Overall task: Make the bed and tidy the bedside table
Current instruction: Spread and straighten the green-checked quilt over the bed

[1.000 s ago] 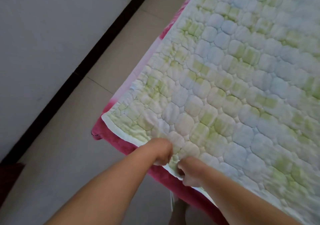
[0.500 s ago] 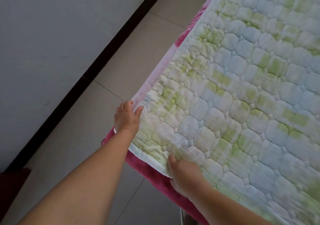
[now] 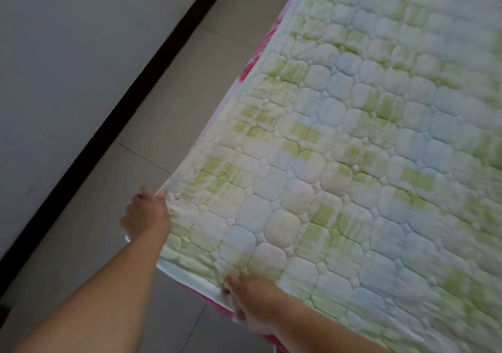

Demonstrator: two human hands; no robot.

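Observation:
A quilted blanket (image 3: pixel 339 149) in pale green, blue and white covers the bed and fills the right of the view. Under it a pink blanket (image 3: pixel 252 65) shows along the left edge and at the near edge. My left hand (image 3: pixel 145 215) grips the quilt's side edge close to its near left corner. My right hand (image 3: pixel 251 298) pinches the quilt's near hem, thumb on top, fingers underneath. The corner of the quilt is pulled out past the bed edge. The bedside table is out of view.
Beige floor tiles (image 3: pixel 173 100) run along the left side of the bed. A grey wall (image 3: pixel 68 54) with a black skirting strip (image 3: pixel 141 86) stands beyond the narrow floor gap.
My left hand has moved from the near hem to the side edge and taken hold there. The quilt's corner has been drawn out over the pink blanket. The view has shifted closer.

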